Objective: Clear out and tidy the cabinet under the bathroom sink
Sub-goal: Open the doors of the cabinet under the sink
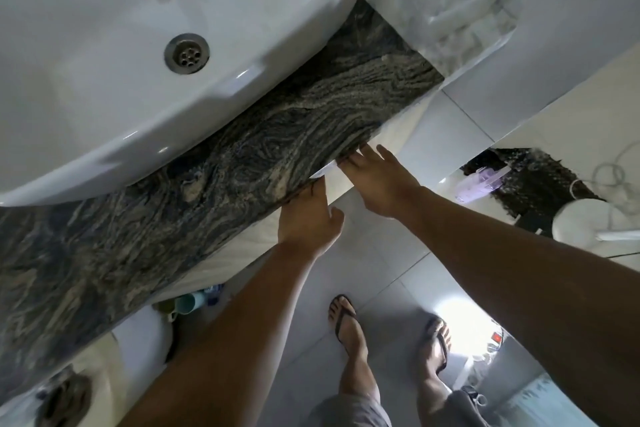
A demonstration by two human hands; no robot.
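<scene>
The cabinet front (391,135) is a cream panel running under the edge of the dark veined stone counter (242,156). My left hand (308,215) reaches up to the panel's top just below the counter edge, thumb out to the right. Its fingertips are hidden under the stone. My right hand (377,177) lies beside it on the right, fingers straight and spread, tips touching the panel's top edge. A thin white gap (325,172) shows between the two hands. The inside of the cabinet is out of sight.
A white sink (104,45) with a metal drain (187,53) sits in the counter. Teal and green cups (188,302) stand on the floor at the lower left by a white toilet (145,340). My sandalled feet (349,322) stand on pale floor tiles. A white fan (581,222) is at right.
</scene>
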